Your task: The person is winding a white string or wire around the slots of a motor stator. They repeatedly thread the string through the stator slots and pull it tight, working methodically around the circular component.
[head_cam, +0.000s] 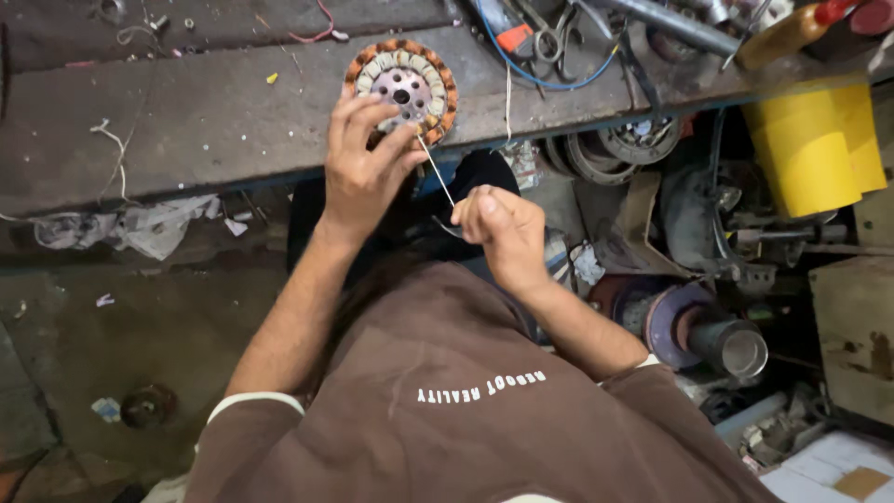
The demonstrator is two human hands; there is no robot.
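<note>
Grey and scuffed, the long workbench [186, 112] runs across the top of the view, and the work sits at its near edge. Off to the right hang a yellow container [819, 149] and a heap of old motor parts [689, 326]; pliers with orange grips [521, 37] lie farther back on the bench.

On the bench edge rests the round stator [402, 88], a steel core with a ring of copper-coloured coils and pale insulation around a perforated centre plate. It looks heavy and rigid for its size, so it should stay put under a steadying hand, but the windings look delicate and easy to nick; the steel rim or centre plate seems the safer place to grip.

The left hand [363, 168] lies over the stator's lower edge, fingers spread and bent, pressing rather than clasping it. The right hand [498, 224] is below, off the bench, closed to a pinch on a thin pale strand [436, 172] that runs taut up to the coils. The strand looks light and limp, likely to slip or snap if jerked, so it is best held close to the end.
</note>
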